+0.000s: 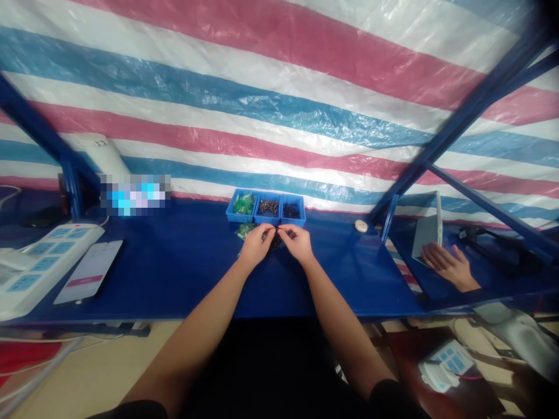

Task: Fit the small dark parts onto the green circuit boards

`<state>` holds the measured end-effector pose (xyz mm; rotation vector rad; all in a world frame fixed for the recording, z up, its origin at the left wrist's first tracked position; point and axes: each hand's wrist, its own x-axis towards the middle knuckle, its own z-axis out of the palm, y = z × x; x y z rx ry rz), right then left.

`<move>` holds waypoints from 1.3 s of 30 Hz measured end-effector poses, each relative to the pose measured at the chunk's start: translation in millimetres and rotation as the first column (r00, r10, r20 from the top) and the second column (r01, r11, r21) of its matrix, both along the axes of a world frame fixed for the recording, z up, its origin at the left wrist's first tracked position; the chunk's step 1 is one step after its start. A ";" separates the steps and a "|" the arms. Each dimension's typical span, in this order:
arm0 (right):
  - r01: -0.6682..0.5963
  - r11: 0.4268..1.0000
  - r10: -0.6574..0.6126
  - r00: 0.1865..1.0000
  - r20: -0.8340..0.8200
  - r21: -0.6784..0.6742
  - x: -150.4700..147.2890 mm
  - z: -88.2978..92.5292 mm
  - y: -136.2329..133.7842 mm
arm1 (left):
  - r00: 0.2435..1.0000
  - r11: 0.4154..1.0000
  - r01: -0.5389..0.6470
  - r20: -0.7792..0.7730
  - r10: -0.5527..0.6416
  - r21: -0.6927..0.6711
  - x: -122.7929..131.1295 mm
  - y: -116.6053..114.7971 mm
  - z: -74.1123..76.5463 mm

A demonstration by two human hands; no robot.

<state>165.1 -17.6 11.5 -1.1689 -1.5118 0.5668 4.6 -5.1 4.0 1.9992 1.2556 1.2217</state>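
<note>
My left hand (pixel 257 244) and my right hand (pixel 299 240) meet over the blue table, thumbs and fingers pinched together almost tip to tip. Whatever is between the fingertips is too small and blurred to name. Just beyond them stand three joined blue bins (pixel 267 220). Green plastic-looking pieces (pixel 243 204) fill the left bin, small shiny metal parts (pixel 268 207) the middle one, and small dark parts (pixel 292 212) the right one. More clear green material (pixel 243 231) lies beside my left hand. Some dark bits (pixel 276 242) lie below the fingers, partly hidden.
A phone (pixel 89 272) and a white power strip (pixel 48 259) lie on the left. At the right are a round pale object (pixel 360 225) and a blue frame post (pixel 388 218). Past it, another person's hand (pixel 452 265) touches a grey panel (pixel 425 235).
</note>
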 end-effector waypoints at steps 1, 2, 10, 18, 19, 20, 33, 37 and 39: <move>-0.004 1.000 0.004 1.000 0.001 0.000 -0.1 0.2 -0.3 | 1.000 1.000 0.001 0.004 -0.001 0.002 0.0 -0.1 0.1; -0.009 1.000 0.009 1.000 0.003 0.000 -0.2 0.2 -0.5 | 1.000 1.000 0.000 0.005 0.000 0.003 0.0 -0.1 0.3; -0.039 0.999 0.039 0.999 0.013 -0.015 -0.5 -0.6 -1.3 | 1.000 1.000 -0.014 0.009 0.014 0.008 0.1 -1.8 2.6; -0.037 0.999 0.037 0.999 -0.019 -0.001 -1.7 4.1 -3.3 | 0.999 1.000 0.010 -0.031 -0.010 0.007 -0.8 -3.8 6.7; -0.032 0.999 0.032 0.999 -0.011 0.000 -1.7 4.0 -3.3 | 0.999 1.000 0.010 -0.031 -0.010 0.004 -0.8 -3.6 6.4; -0.027 1.000 0.027 1.000 -0.003 -0.001 -1.6 3.9 -3.2 | 1.000 1.000 0.010 -0.029 -0.010 0.000 -0.7 -3.5 6.0; -0.026 1.000 0.026 1.000 0.006 0.006 -1.3 1.0 -2.5 | 1.000 1.000 -0.002 0.025 0.003 -0.018 0.0 -2.9 3.8; -0.040 0.999 0.040 0.999 0.011 0.011 -1.7 -0.7 -2.1 | 1.000 0.999 0.007 0.027 -0.006 -0.039 -0.9 -3.3 5.1; -0.048 0.999 0.048 0.999 0.012 0.010 -2.0 -1.7 -1.7 | 0.999 0.999 0.000 0.036 0.001 -0.045 -0.8 -3.3 5.4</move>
